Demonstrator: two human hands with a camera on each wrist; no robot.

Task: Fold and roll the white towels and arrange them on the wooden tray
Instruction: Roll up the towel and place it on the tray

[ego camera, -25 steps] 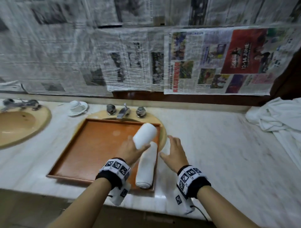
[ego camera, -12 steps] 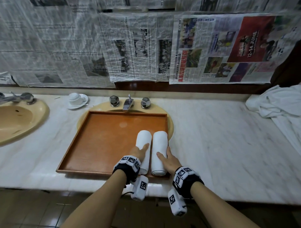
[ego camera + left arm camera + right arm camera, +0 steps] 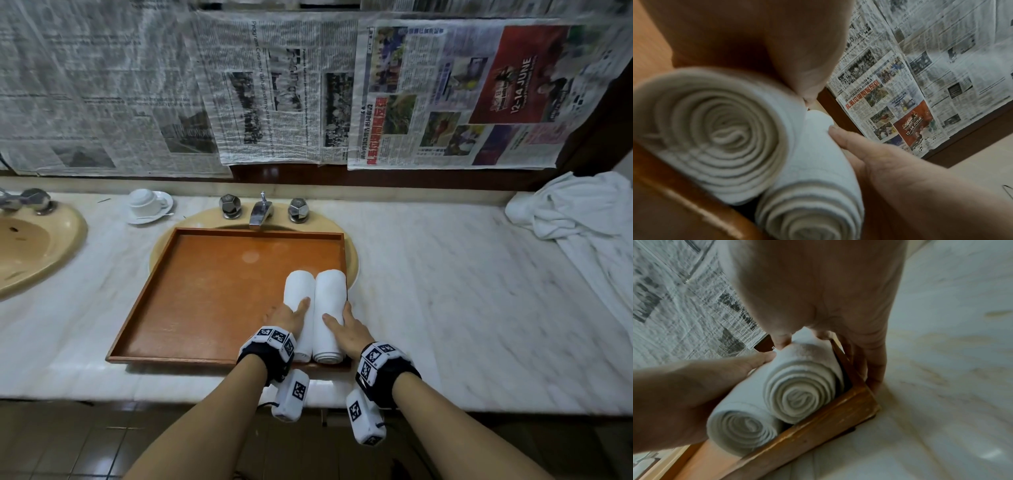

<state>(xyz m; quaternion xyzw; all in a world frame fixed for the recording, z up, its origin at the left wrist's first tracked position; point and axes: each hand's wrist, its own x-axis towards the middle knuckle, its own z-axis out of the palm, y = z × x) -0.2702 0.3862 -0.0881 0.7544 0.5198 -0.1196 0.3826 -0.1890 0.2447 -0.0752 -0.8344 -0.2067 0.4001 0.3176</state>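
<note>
Two rolled white towels lie side by side along the right edge of the wooden tray (image 3: 205,298). My left hand (image 3: 286,317) rests against the left roll (image 3: 298,291), its thumb straight on top and the fingers hidden behind the roll. My right hand (image 3: 344,325) presses the right roll (image 3: 330,294), thumb on top, fingers reaching down outside the tray's right rim (image 3: 849,369). The left wrist view shows the spiral ends of the left roll (image 3: 715,129) and right roll (image 3: 807,211). From the right wrist I see the right roll (image 3: 799,394) beside the left roll (image 3: 742,426).
The tray sits over a beige sink (image 3: 352,267) with a faucet (image 3: 260,212) behind it. A pile of loose white towels (image 3: 575,212) lies at the far right of the marble counter (image 3: 445,308). A cup on a saucer (image 3: 147,205) and a second sink (image 3: 30,246) stand at the left.
A second ago my left hand held one roll tilted above the other in the tray. Both rolls now lie flat side by side, and my hands have closed in on either side.
</note>
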